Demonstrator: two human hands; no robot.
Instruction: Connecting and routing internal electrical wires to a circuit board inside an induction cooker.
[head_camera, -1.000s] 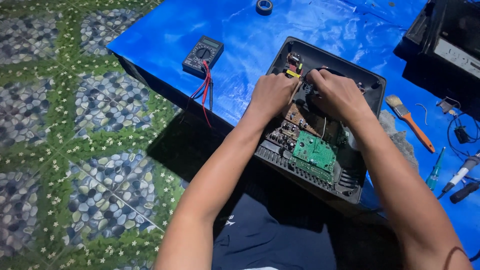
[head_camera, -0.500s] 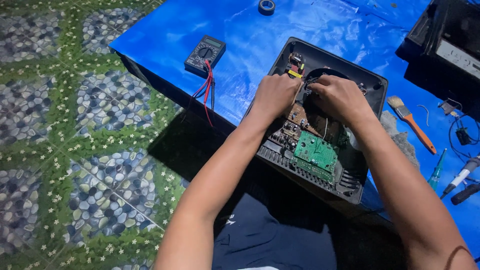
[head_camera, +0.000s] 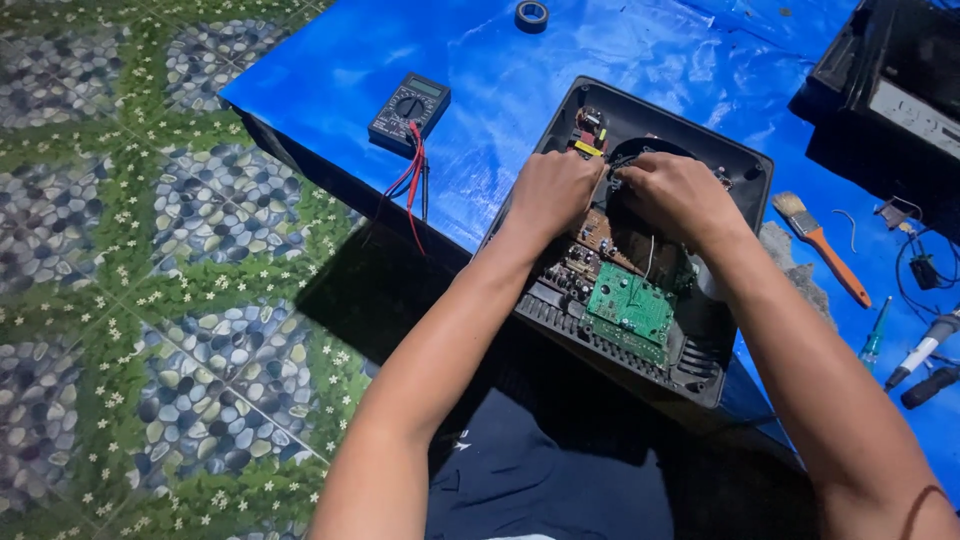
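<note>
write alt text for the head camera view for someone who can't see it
Seen from above, a person's left hand and right hand reach into an opened black appliance casing that holds a green circuit board, on a blue tarp-covered table. A multimeter with red and black leads lies to the left, a paintbrush to the right.

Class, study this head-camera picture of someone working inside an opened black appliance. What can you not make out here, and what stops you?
- What the fingers grip: the left hand and right hand cover that spot in the black casing.
- The brown board: partly under both hands.
- The black device at top right: cut off by the frame edge.
- The multimeter dial setting: too small to read.
</note>
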